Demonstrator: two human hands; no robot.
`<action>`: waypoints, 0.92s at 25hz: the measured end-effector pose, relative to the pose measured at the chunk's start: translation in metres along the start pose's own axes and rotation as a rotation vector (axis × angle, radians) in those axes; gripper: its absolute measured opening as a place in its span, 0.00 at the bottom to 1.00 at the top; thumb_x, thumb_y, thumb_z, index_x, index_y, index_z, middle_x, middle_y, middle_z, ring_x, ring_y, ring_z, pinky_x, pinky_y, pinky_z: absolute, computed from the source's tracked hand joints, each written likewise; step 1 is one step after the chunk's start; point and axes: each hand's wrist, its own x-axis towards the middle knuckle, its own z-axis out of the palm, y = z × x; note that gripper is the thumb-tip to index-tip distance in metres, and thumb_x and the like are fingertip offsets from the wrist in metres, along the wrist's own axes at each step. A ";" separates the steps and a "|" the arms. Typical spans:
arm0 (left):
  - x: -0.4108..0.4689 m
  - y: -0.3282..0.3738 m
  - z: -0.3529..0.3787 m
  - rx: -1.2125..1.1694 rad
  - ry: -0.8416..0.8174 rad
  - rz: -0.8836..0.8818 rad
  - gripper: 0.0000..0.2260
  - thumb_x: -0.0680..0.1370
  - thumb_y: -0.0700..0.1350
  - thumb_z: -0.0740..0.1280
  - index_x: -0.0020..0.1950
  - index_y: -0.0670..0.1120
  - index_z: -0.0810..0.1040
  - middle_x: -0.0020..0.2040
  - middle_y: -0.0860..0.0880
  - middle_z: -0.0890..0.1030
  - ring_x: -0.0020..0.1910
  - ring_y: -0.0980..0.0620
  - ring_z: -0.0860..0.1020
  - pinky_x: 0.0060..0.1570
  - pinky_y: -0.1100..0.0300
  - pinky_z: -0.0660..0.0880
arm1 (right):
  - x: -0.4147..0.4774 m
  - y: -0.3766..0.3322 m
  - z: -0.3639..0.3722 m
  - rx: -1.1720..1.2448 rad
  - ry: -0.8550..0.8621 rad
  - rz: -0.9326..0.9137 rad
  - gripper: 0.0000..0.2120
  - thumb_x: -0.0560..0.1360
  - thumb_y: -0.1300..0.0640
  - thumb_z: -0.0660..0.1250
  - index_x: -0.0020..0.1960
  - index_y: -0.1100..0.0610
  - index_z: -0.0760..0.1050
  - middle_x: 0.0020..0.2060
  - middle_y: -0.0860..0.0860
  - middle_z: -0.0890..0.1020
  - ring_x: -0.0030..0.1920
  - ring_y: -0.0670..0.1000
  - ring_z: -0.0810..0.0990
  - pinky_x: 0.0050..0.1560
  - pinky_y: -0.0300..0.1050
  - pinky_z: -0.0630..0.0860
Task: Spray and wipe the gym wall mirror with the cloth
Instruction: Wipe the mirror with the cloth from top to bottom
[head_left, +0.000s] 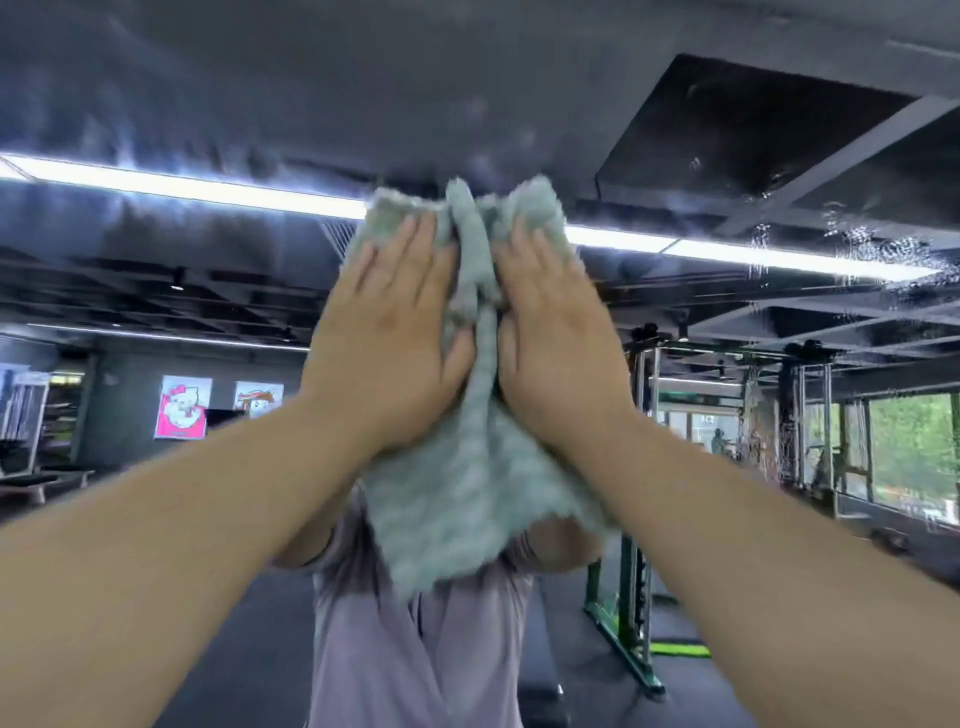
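Mirror (208, 104) | cloth (467, 493) pressed on it | L hand (384, 332) + R hand (561, 338) flat, fingers straight | poster (183, 406) txt blurred

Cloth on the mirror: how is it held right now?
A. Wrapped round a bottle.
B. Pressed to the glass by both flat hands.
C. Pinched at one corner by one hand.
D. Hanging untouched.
B: the left hand and right hand lie side by side, fingers straight, on the cloth against the mirror.
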 end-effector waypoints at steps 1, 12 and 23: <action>-0.028 0.008 -0.001 -0.009 -0.016 0.067 0.31 0.77 0.54 0.53 0.75 0.37 0.63 0.76 0.39 0.63 0.75 0.44 0.61 0.74 0.46 0.55 | -0.032 -0.005 -0.002 0.003 -0.024 -0.059 0.27 0.76 0.57 0.53 0.73 0.64 0.65 0.72 0.59 0.68 0.74 0.56 0.63 0.75 0.53 0.57; 0.006 -0.030 -0.007 0.027 -0.033 0.219 0.30 0.76 0.54 0.53 0.73 0.38 0.67 0.74 0.40 0.67 0.73 0.43 0.65 0.74 0.47 0.55 | -0.011 -0.010 -0.003 0.025 0.006 -0.071 0.28 0.73 0.59 0.52 0.70 0.66 0.68 0.69 0.59 0.73 0.71 0.57 0.68 0.74 0.52 0.60; 0.023 -0.024 0.001 0.008 -0.025 0.257 0.30 0.76 0.55 0.52 0.74 0.39 0.66 0.74 0.42 0.67 0.74 0.45 0.64 0.74 0.47 0.55 | -0.010 0.000 -0.005 0.033 0.021 -0.076 0.26 0.74 0.60 0.55 0.71 0.66 0.68 0.69 0.59 0.73 0.71 0.56 0.69 0.73 0.52 0.62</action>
